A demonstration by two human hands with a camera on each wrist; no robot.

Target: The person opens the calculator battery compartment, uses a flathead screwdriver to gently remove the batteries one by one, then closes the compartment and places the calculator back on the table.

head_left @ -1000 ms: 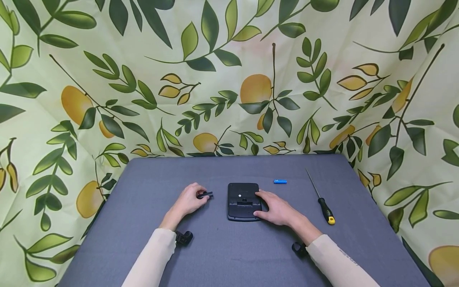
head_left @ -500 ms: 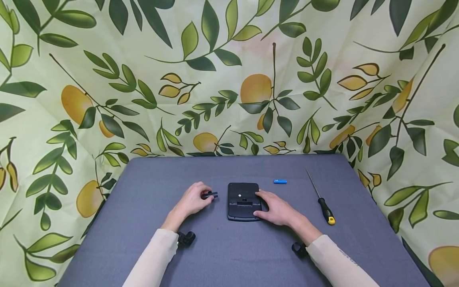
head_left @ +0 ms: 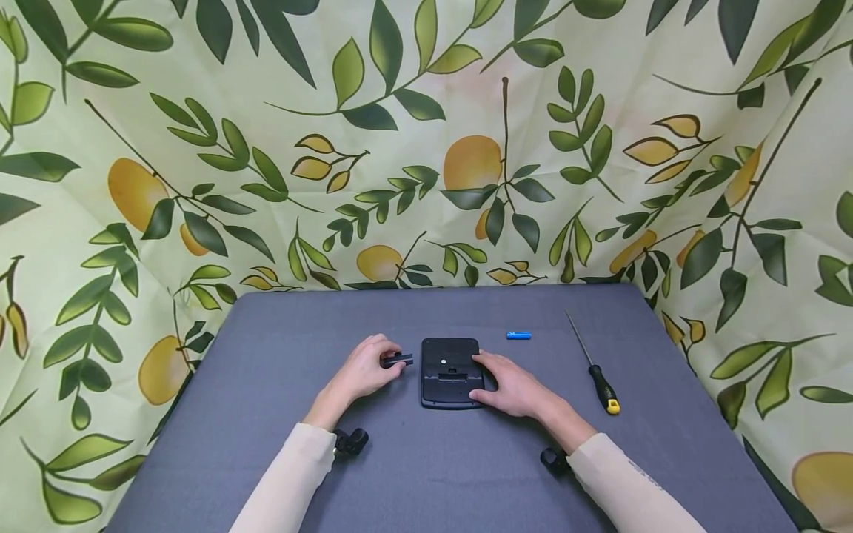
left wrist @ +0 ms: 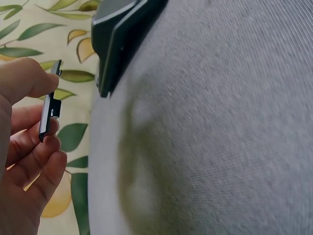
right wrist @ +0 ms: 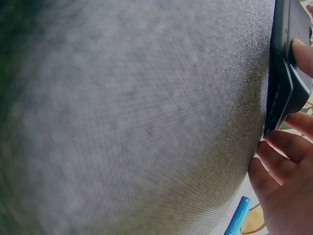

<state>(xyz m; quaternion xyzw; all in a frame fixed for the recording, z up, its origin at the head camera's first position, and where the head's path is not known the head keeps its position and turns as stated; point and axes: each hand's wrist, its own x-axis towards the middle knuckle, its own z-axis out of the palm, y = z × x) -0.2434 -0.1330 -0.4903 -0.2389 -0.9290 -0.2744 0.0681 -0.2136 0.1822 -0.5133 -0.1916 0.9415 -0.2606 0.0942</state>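
A black calculator (head_left: 446,363) lies back side up on the table, a recess showing in its lower half. My right hand (head_left: 512,386) grips its right edge, with the thumb on the back and the fingers at the side and the far corner. To the left, my left hand (head_left: 363,369) pinches a small black battery cover (left wrist: 46,117) between thumb and fingers. The cover has small tabs on one face and is held just left of the calculator, with a narrow gap between them in the head view.
A blue battery (head_left: 518,335) lies beyond my right hand. Farther right is a screwdriver (head_left: 603,385) with a black and yellow handle. Leaf-patterned cloth (head_left: 400,148) hangs behind and beside the grey table (head_left: 413,474).
My left hand has moved right with the battery cover, closer to the calculator. My right hand and the calculator have stayed in place; the head view has shifted slightly.
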